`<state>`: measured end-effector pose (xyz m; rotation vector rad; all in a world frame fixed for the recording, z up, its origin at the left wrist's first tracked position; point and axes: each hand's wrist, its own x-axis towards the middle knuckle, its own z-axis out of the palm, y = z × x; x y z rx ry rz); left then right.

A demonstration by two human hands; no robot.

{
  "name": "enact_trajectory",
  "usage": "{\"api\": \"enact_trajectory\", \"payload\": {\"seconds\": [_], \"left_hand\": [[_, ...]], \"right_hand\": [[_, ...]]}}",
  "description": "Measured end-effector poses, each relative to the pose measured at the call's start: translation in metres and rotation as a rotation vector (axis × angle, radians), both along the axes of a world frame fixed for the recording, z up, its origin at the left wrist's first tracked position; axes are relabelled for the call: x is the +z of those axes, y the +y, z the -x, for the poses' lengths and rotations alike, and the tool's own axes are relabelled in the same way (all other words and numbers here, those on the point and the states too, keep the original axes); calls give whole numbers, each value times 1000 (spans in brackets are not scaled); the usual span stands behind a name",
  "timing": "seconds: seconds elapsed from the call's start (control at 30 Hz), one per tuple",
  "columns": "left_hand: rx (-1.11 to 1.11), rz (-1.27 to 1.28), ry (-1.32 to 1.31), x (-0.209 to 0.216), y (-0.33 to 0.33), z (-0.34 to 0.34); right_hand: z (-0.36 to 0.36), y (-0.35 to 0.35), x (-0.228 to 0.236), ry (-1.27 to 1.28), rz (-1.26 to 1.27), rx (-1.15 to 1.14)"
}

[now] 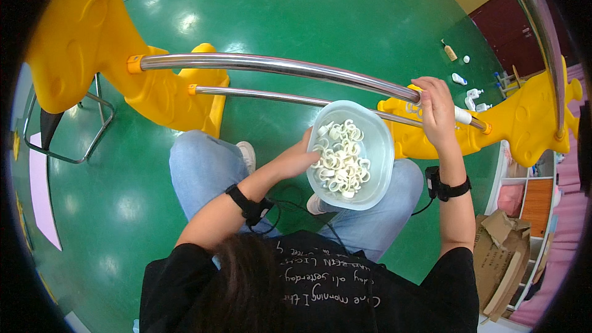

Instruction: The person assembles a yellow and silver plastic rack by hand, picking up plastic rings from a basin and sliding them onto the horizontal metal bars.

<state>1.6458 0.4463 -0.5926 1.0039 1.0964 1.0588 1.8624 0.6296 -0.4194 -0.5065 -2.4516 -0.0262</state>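
Observation:
My left hand is closed on the left rim of a pale blue plastic basin, its thumb over the edge. In the basin lies a heap of small white plastic rings, some looking like open hoops. Out to the right, my right hand is wrapped around the upper metal bar near its right end. A few white rings show just below its fingers. Right of the hand, a white sleeve-like piece sits around the bar; whether it is stacked rings I cannot tell.
Yellow animal-shaped plastic stands hold the bars, with a lower bar running beneath. Bottles stand on the green floor at far right. Cardboard and shelves are at right. A metal-framed chair stands left.

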Motion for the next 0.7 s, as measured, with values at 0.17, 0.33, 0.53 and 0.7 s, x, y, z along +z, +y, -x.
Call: {"api": "enact_trajectory", "payload": {"seconds": [0.17,0.33,0.53,0.7], "left_hand": [[19,-1,6,-3,1,-2],[7,10,-11,1,5,-2],[19,-52,53,-11,8,-2],[16,-61,57,-6,8,0]], "right_hand": [[-12,-34,-11,106,-216,-64],[-12,-59,-50,-214,391,-34],[-8,-54,-99,-591,357,201],[-3,-58,-107,-786,491,-8]]}}
